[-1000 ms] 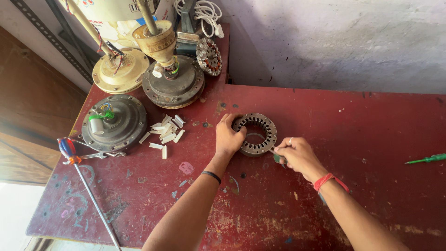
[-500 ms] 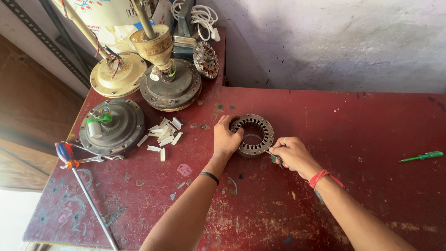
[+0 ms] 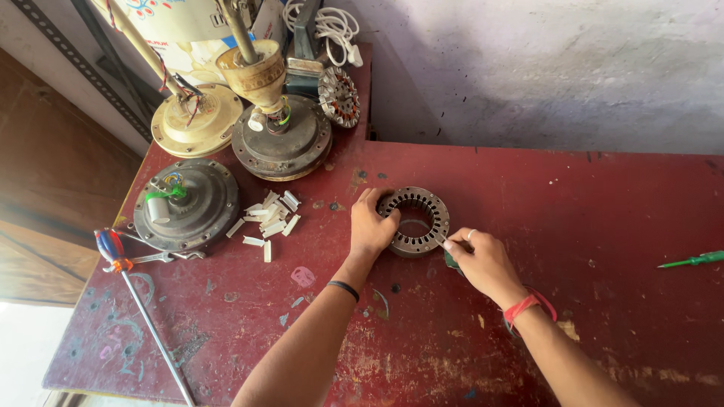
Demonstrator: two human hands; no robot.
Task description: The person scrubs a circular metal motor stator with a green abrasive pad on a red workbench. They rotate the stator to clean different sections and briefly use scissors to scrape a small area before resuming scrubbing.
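Note:
A round slotted metal stator ring (image 3: pixel 419 206) lies flat on the worn red table (image 3: pixel 588 226). My left hand (image 3: pixel 369 226) grips its left rim, fingers curled over the edge. At the ring's lower right rim my right hand (image 3: pixel 483 260) pinches a small thin piece against the slots; what the piece is I cannot make out. A green tool lies partly hidden under that hand. A black band sits on my left wrist and a red thread on my right.
Several small white strips (image 3: pixel 268 218) lie left of the ring. Three fan motor housings (image 3: pixel 283 139) stand at the back left, with a wound stator (image 3: pixel 338 94) behind. A long screwdriver (image 3: pixel 143 313) lies at the left edge, a green screwdriver (image 3: pixel 694 260) at the far right.
Both hands stay on the ring in nearly the same grip; the right hand's fingers have shifted slightly along the lower right rim. The camera has moved a little.

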